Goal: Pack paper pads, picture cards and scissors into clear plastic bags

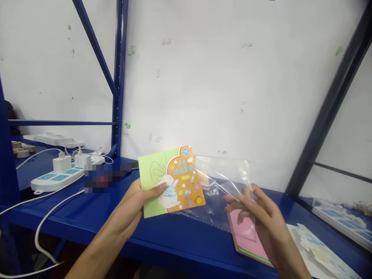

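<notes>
My left hand [134, 206] is closed on a stack of cards [170, 182]: an orange card with a white rabbit lies over a light green sheet bearing a butterfly outline. The thumb presses on the front of the stack. My right hand [261, 217] pinches a clear plastic bag [223, 182] at its right edge, holding it just right of the cards. Both are held above the blue metal shelf [174, 236]. Under the bag a pile of coloured sheets [247, 240], pink on top, rests on the shelf.
A white power strip [55, 178] with two chargers and white cables lies at the left. A printed sheet [319, 252] sits at the far right. Blue uprights [119, 77] and a dark diagonal brace [328, 104] frame the shelf. Tape rolls [21, 149] lie far left.
</notes>
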`<state>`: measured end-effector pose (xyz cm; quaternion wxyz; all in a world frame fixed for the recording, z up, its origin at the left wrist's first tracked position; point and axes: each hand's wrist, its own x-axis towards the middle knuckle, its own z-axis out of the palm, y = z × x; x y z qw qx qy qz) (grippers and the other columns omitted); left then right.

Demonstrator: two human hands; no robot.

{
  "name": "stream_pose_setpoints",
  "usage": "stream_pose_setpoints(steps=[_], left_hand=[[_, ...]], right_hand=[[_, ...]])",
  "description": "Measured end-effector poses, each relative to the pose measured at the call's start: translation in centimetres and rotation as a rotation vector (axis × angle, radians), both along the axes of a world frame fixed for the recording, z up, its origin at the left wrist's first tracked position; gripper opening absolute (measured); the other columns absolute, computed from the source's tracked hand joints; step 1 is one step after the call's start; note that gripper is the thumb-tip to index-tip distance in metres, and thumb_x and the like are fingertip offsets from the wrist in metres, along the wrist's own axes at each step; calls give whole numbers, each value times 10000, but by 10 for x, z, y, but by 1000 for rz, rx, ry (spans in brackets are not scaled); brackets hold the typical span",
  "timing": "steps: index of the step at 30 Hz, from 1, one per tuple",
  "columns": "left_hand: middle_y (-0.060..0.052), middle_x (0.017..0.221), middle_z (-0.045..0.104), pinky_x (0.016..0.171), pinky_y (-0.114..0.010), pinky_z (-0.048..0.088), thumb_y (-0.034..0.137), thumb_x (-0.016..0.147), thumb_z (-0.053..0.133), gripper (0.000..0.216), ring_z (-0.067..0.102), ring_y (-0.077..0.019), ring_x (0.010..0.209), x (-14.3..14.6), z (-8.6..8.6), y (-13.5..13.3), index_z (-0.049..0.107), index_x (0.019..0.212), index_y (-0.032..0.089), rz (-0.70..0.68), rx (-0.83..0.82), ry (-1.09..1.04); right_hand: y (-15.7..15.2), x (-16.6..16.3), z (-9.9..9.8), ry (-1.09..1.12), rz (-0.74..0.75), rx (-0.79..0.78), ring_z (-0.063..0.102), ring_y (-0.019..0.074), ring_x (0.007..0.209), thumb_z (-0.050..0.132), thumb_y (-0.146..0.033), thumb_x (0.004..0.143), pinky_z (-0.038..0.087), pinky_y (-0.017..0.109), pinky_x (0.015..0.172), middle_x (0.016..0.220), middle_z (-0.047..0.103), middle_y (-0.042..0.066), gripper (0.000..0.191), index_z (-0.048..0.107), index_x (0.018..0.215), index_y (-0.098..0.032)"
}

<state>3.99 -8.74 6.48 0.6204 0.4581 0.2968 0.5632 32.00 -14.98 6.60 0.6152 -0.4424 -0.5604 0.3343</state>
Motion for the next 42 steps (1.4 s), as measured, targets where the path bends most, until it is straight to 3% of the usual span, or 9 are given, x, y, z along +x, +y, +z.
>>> stream_pose_setpoints(steps=[4, 10, 20, 26, 34, 42], left_hand=[[-162, 1221, 766, 849, -394, 646, 254, 760, 868, 636, 769, -334, 1013, -2, 3, -3, 628, 1338, 140, -79, 3, 65], [-154, 1152, 791, 786, -400, 652, 226, 747, 865, 637, 782, -338, 953, -1, 3, -7, 624, 1332, 146, -122, -7, 163], [-174, 1152, 786, 761, -415, 652, 253, 748, 868, 639, 777, -345, 962, -3, 1, -4, 616, 1324, 136, -169, -28, 192], [-134, 1142, 796, 786, -387, 650, 277, 742, 878, 593, 781, -325, 969, -2, 2, -5, 634, 1271, 171, -76, 71, 217], [-119, 1115, 805, 745, -344, 642, 411, 749, 859, 574, 784, -304, 949, 5, 6, -9, 654, 1227, 169, 83, 141, 306], [-119, 1110, 805, 721, -333, 637, 396, 774, 841, 564, 784, -288, 921, 0, 5, -8, 639, 1249, 170, 89, 128, 314]], right_hand=[[-1, -2, 5, -73, 10, -213, 739, 258, 814, 731, -565, 846, 537, 310, 667, 844, 795, 65, 487, 633, 1198, -244], [-1, -6, 8, -40, -117, -38, 719, 225, 754, 678, -603, 876, 545, 278, 641, 765, 773, 69, 433, 718, 1074, -219], [8, 6, -1, -46, -154, 82, 723, 202, 812, 667, -576, 905, 598, 243, 653, 1007, 790, 74, 386, 739, 1097, -249], [8, 4, 0, -107, -208, 92, 718, 180, 713, 640, -581, 923, 594, 219, 595, 839, 782, 57, 398, 744, 1101, -241], [7, 2, -1, -90, -206, 148, 741, 192, 684, 623, -569, 937, 609, 257, 576, 983, 796, 90, 407, 727, 1137, -229], [4, -7, 1, -71, -205, 154, 725, 184, 679, 591, -571, 955, 595, 259, 591, 942, 794, 83, 405, 720, 1121, -225]])
